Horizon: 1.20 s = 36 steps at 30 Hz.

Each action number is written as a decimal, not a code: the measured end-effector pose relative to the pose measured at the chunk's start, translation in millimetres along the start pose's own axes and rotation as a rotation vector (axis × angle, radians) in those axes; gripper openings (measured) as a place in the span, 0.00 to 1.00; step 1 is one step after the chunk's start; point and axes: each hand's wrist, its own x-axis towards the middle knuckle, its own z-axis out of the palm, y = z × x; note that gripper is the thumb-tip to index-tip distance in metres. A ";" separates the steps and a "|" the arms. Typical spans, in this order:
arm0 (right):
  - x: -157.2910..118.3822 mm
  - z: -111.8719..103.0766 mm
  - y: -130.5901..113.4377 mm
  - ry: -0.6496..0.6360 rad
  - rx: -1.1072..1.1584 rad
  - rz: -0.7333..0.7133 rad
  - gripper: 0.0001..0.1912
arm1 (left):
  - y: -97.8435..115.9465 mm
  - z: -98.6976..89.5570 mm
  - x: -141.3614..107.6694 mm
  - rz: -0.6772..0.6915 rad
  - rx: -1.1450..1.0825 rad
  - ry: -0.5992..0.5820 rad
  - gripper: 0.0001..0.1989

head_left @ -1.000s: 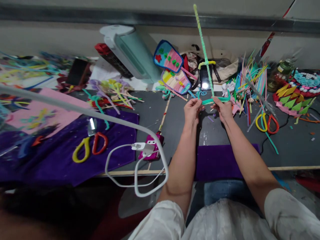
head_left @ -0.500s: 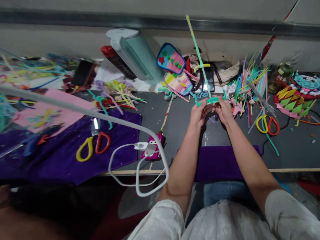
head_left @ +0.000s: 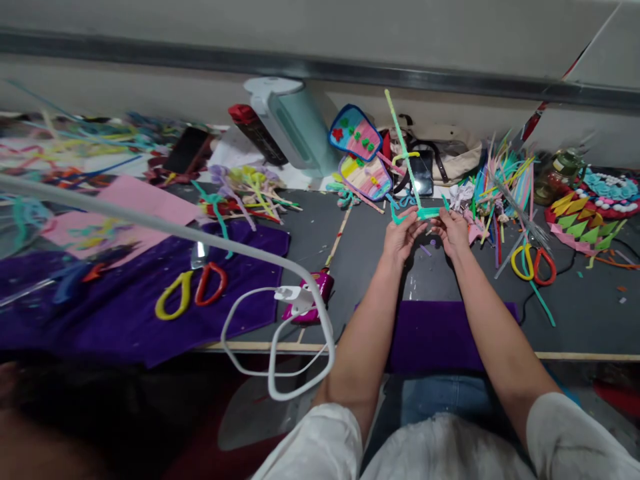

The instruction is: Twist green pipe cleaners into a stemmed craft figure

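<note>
Both my hands hold a shape of green pipe cleaners (head_left: 428, 213) above the table. My left hand (head_left: 403, 237) pinches its left end, where a bent green tip sticks out past the thumb. At the right end, my right hand (head_left: 453, 232) is closed on it with thumb and fingers. A long straight pipe cleaner (head_left: 404, 143), green turning yellow toward its top, rises from the middle of the shape. A short yellow piece (head_left: 406, 158) crosses it partway up. Some of the fingertips are hidden behind the green strands.
Scissors (head_left: 534, 265) with yellow and red handles lie right, another pair (head_left: 193, 290) left on purple cloth (head_left: 245, 267). A white cable (head_left: 300, 267) loops by a magenta socket block (head_left: 315, 300). Behind stand a pale blue jug (head_left: 300, 123), pipe-cleaner bundles (head_left: 505, 180) and decorated pieces (head_left: 356, 133).
The view has tilted, so everything sits lower. My hands have drawn slightly apart along the green shape, and its band looks more stretched between them. The upright pipe cleaner leans similarly.
</note>
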 end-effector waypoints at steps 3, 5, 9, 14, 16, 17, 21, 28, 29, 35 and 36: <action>0.1 -0.7 -1.1 0.005 -0.010 0.001 0.19 | 1.9 -0.5 0.1 -0.015 0.001 -0.015 0.10; 0.6 -1.6 -0.9 -0.007 0.002 -0.001 0.19 | 2.6 -0.5 -0.2 -0.017 0.001 -0.027 0.10; 2.9 -4.0 1.9 -0.046 -0.034 0.002 0.21 | 2.5 -0.6 -0.4 0.006 0.008 -0.028 0.11; 5.5 -9.7 2.2 -0.001 -0.241 -0.190 0.24 | 3.8 -3.3 2.4 0.035 0.012 0.018 0.12; 3.9 -13.0 -1.4 0.020 -0.407 -0.369 0.26 | 5.1 -4.4 3.3 0.043 0.016 0.034 0.13; 2.5 -14.6 -3.7 0.013 -0.523 -0.460 0.26 | 5.8 -4.6 3.3 0.047 0.019 0.039 0.13; -1.8 -19.4 -10.1 -0.048 -0.899 -0.706 0.17 | 7.8 -2.9 0.8 0.063 0.028 0.033 0.11; 4.3 -21.0 -7.4 -0.127 -0.897 -0.774 0.13 | 9.9 4.1 -5.9 0.075 0.049 0.039 0.11; 4.5 -20.9 -7.3 -0.124 -0.886 -0.765 0.12 | 9.9 4.8 -6.6 0.078 0.055 0.043 0.11; 5.3 -21.9 -5.0 -0.074 -0.877 -0.764 0.12 | 5.3 5.7 -7.3 0.108 0.057 0.022 0.13; 6.2 -22.3 -3.8 -0.066 -0.886 -0.779 0.12 | 4.0 5.4 -7.0 0.112 0.057 0.013 0.14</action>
